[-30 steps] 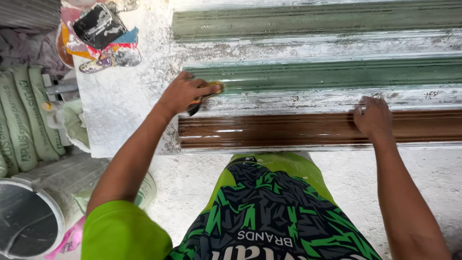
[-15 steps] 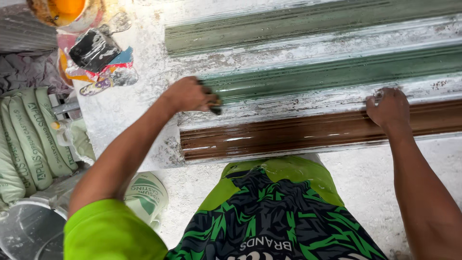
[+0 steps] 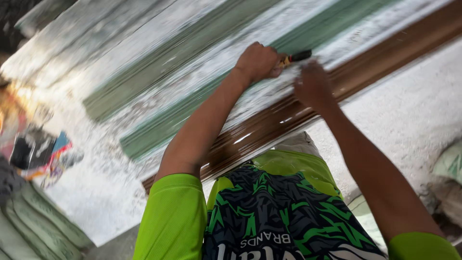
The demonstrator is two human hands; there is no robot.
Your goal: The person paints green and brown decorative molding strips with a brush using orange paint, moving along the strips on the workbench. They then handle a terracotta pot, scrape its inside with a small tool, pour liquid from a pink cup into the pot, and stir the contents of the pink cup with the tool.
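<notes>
My left hand (image 3: 260, 61) is closed around a small brush with a yellow and black handle (image 3: 294, 57), held over the long moulds on the white-dusted worktop (image 3: 96, 183). My right hand (image 3: 314, 86) rests just beside it on the brown glossy mould (image 3: 269, 126), fingers spread and blurred. A green mould (image 3: 163, 127) lies directly behind the brown one, and another green mould (image 3: 144, 84) lies further back. The view is tilted and motion-blurred.
Grey-green sacks (image 3: 33, 221) are stacked at the lower left. A colourful crumpled bag with a black item (image 3: 38, 154) lies at the left end of the worktop. Another sack (image 3: 450, 168) sits at the right edge. The floor is white with dust.
The view has tilted and swung right. My left hand moved right along the moulds with the brush, and my right hand now sits close beside it on the brown mould.
</notes>
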